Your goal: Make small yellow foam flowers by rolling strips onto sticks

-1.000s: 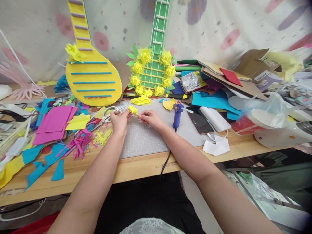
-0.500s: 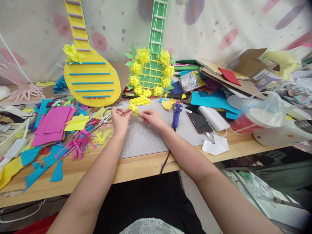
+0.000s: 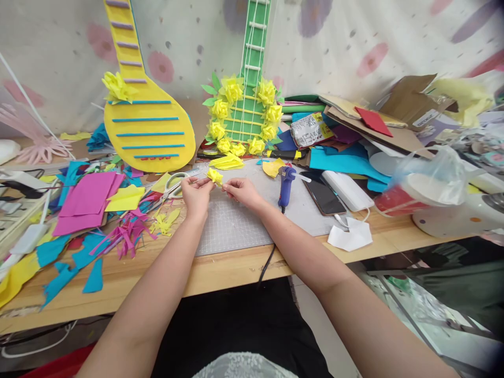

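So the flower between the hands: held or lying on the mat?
Held: the left hand grips the flower in its fingers, with the right hand at the flower's lower edge.

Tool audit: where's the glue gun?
Head view, right of centre: the glue gun is on the grey mat, between the right hand and the phone.

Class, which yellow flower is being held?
The small flower between the left hand and right hand; the other flowers adorn the yellow guitar and green guitar.
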### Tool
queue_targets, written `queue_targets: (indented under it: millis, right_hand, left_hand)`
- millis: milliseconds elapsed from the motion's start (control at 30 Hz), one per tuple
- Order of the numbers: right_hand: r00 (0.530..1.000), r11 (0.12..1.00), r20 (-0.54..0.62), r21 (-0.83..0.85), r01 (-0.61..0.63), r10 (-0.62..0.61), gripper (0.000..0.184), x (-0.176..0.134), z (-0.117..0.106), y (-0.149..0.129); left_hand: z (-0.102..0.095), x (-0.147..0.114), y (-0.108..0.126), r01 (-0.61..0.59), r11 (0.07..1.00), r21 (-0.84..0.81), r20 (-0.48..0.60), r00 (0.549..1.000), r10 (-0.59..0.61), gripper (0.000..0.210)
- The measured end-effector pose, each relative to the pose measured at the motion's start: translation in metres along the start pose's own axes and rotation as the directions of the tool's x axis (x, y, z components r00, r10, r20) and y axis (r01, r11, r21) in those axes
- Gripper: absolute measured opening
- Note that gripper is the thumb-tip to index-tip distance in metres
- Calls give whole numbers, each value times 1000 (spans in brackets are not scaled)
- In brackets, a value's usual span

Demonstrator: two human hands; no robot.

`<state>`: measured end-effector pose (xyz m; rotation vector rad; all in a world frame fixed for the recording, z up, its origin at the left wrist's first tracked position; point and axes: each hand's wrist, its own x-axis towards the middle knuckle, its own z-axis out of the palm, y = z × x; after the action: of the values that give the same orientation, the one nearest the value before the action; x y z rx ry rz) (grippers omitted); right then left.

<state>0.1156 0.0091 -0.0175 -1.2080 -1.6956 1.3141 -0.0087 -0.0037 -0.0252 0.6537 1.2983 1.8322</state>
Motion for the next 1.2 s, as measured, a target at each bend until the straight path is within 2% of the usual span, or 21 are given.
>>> queue_targets:
  millis: [167, 367, 733, 967, 1200]
  right_hand:
    - [1000, 999, 26, -45, 4, -3, 23, -1, -3, -1]
    - [998, 998, 54, -69, 13, -9, 21, -1, -5, -1]
    - [996, 998, 91, -65, 11, -5, 20, 1, -1, 8]
    - [998, 997, 66, -76, 0, 5, 21, 2, -2, 8]
    - [998, 986, 44, -154, 61, -55, 24, 2, -1, 11]
  left_hand:
    - [3, -3, 6, 103, 991, -81, -40, 993, -107, 40]
    - [1, -5, 17, 251, 967, -47, 2, 968, -251, 35]
    - [-5, 7, 11, 214, 976, 45, -2, 977, -214, 35]
    - [-2, 0, 19, 314, 949, 21, 36, 949, -314, 30]
    - [-3, 0, 20, 295, 955, 45, 34, 955, -296, 29]
